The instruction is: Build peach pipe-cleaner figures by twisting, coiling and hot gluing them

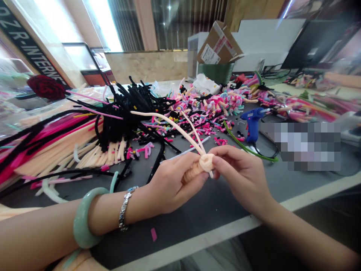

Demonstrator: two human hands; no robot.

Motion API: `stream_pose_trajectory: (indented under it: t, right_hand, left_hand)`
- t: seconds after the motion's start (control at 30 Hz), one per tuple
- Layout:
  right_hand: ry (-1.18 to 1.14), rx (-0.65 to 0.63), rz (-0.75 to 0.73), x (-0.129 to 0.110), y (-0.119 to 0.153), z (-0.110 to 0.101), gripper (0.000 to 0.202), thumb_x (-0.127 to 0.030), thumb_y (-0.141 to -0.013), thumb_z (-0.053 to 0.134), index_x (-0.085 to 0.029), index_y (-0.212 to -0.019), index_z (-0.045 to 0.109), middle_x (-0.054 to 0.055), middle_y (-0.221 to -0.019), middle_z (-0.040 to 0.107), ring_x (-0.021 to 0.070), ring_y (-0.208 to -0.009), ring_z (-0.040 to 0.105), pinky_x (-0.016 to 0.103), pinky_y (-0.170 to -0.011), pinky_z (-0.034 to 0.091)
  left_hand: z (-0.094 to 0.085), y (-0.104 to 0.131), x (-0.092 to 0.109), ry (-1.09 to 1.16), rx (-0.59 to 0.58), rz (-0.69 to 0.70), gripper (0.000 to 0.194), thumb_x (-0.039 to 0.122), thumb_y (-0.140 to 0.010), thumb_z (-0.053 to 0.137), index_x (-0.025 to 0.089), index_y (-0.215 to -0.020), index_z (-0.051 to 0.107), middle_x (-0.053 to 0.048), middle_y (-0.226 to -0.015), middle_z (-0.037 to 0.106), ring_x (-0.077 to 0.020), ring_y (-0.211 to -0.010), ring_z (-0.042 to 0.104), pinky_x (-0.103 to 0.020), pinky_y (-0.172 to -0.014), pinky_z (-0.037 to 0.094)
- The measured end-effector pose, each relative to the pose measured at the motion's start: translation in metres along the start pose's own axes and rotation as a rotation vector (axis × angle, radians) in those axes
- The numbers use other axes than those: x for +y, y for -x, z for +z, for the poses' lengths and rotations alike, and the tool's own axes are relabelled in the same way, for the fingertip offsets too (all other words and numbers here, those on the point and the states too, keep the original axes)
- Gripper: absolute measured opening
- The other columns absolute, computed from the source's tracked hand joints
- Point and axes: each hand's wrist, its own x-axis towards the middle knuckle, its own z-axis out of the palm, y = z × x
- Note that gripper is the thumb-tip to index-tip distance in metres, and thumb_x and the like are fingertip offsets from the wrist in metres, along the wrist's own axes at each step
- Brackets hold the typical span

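Note:
A cream coil of wound pipe cleaner (206, 162) sits between my two hands above the table's front part. My left hand (172, 184) wraps round the ridged body of the coil, thumb on top. At its right end my right hand (242, 169) pinches the coil with thumb and fingertips. Two long loose ends of cream pipe cleaner (175, 124) rise from the coil toward the upper left, and a short end pokes out below. Fingers hide part of the coil. On my left wrist are a green bangle (84, 218) and a silver bracelet (124, 210).
A blue glue gun (252, 124) stands on the grey table (208, 222), right of my hands. Black pipe cleaners (121, 113) are bunched at the left, beside cream and pink ones. Many cut pieces (194, 120) lie behind. A cardboard box (218, 45) stands farther back.

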Motion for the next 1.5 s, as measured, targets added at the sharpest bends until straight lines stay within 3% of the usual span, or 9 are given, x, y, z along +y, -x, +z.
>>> stream_pose_trajectory:
  t: [0.2,0.6,0.93,1.1,1.2,1.27,1.33,1.43,1.5]
  right_hand:
    - [-0.031,-0.012,-0.012,0.0,-0.001,0.001,0.009,-0.026,-0.087,0.057,-0.021,-0.085,0.064,-0.003,-0.07,0.063,0.0085,-0.057,0.056,0.021,-0.054,0.047]
    - [-0.004,0.001,-0.061,0.003,0.003,0.0,0.007,-0.023,-0.089,0.055,-0.021,-0.086,0.062,-0.003,-0.069,0.061,0.0081,-0.058,0.054,0.021,-0.054,0.046]
    - [-0.181,0.046,-0.034,0.0,-0.002,0.001,0.01,-0.018,-0.089,0.054,-0.023,-0.089,0.062,-0.006,-0.071,0.061,0.0046,-0.055,0.056,0.016,-0.051,0.047]
    - [-0.125,0.035,-0.011,0.0,-0.004,0.001,0.009,-0.021,-0.089,0.054,-0.022,-0.088,0.062,-0.005,-0.07,0.062,0.0059,-0.054,0.057,0.017,-0.051,0.047]
    - [0.041,0.021,0.005,0.002,-0.011,-0.008,0.011,-0.029,-0.088,0.054,-0.022,-0.092,0.062,-0.004,-0.069,0.062,0.0085,-0.052,0.057,0.021,-0.05,0.046]
    - [0.326,0.046,0.002,0.004,-0.02,-0.023,0.018,-0.035,-0.087,0.054,-0.021,-0.088,0.064,-0.003,-0.064,0.061,0.0109,-0.052,0.057,0.024,-0.051,0.043]
    - [0.774,0.109,0.009,0.007,-0.031,-0.043,0.024,-0.041,-0.084,0.056,-0.02,-0.074,0.064,-0.001,-0.057,0.059,0.0141,-0.054,0.056,0.028,-0.057,0.04]
    - [1.34,0.239,0.271,0.013,-0.048,-0.075,0.039,-0.051,-0.086,0.044,-0.02,-0.07,0.062,0.008,-0.068,0.062,0.0245,-0.071,0.06,0.034,-0.063,0.037]
    - [1.387,0.245,0.387,0.019,-0.057,-0.094,0.047,-0.055,-0.087,0.038,-0.017,-0.076,0.064,0.017,-0.078,0.065,0.033,-0.078,0.061,0.037,-0.061,0.036]
  left_hand:
    - [0.001,0.0,-0.003,-0.04,-0.005,-0.005,0.012,0.026,-0.09,0.051,0.015,-0.094,0.056,0.001,-0.072,0.058,-0.0086,-0.06,0.053,-0.019,-0.056,0.042]
    - [-0.002,0.002,-0.003,-0.076,-0.033,-0.015,0.02,0.029,-0.092,0.047,0.014,-0.102,0.055,-0.001,-0.078,0.062,-0.0093,-0.062,0.055,-0.019,-0.058,0.042]
    - [-0.002,-0.003,-0.002,0.266,-0.24,-0.349,0.031,0.037,-0.098,0.034,0.018,-0.087,0.055,0.007,-0.04,0.05,-0.006,-0.04,0.05,-0.016,-0.05,0.037]
    - [-0.002,-0.004,0.001,0.442,-0.297,-0.52,0.033,0.045,-0.095,0.04,0.016,-0.085,0.053,0.007,-0.039,0.051,-0.0052,-0.031,0.047,-0.015,-0.039,0.03]
    - [0.002,-0.004,-0.001,0.637,-0.279,-0.673,0.036,0.051,-0.092,0.042,0.016,-0.09,0.051,0.001,-0.063,0.065,-0.0063,-0.031,0.051,-0.015,-0.03,0.026]
    - [0.005,-0.004,-0.005,0.735,-0.156,-0.729,0.034,0.049,-0.09,0.047,0.016,-0.088,0.049,-0.003,-0.078,0.067,-0.0105,-0.052,0.065,-0.015,-0.04,0.042]
    - [0.008,-0.005,-0.007,0.838,-0.08,-0.753,0.031,0.045,-0.087,0.055,0.016,-0.083,0.044,-0.004,-0.085,0.066,-0.0151,-0.072,0.069,-0.021,-0.057,0.053]
    - [0.009,-0.004,-0.007,0.823,-0.083,-0.733,0.03,0.044,-0.085,0.057,0.017,-0.084,0.044,-0.001,-0.082,0.062,-0.0122,-0.064,0.065,-0.022,-0.055,0.052]
    - [0.009,-0.003,-0.005,0.771,-0.085,-0.707,0.029,0.043,-0.085,0.057,0.018,-0.083,0.044,0.0,-0.08,0.06,-0.0105,-0.062,0.062,-0.02,-0.053,0.049]
